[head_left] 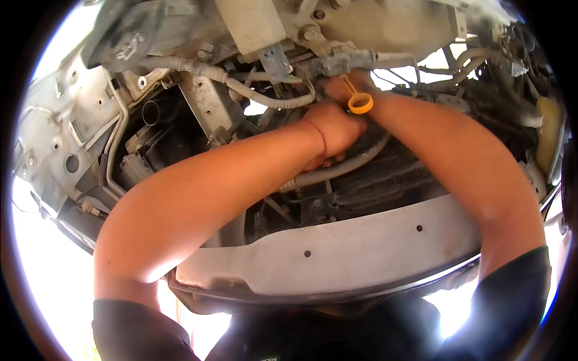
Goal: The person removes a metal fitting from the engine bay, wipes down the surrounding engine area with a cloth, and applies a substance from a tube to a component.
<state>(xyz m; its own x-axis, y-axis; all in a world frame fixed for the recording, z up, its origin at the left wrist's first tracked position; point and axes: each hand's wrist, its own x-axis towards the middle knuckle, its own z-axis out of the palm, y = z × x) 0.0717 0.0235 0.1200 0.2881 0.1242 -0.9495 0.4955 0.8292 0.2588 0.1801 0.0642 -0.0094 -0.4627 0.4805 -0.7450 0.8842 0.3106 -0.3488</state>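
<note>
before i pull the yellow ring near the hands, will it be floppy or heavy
The yellow ring is probably stiff, since it holds a round shape on a straight-looking stem. It is likely light for its size, being slim and open in the middle. Its smooth-looking surface may be slightly slippery.

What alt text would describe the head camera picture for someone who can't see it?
A person's left hand, a red cord at its wrist, and right hand, mostly hidden, are close together inside a vehicle's engine bay. A yellow loop handle stands before the right wrist; a pale panel spans the foreground.
</note>
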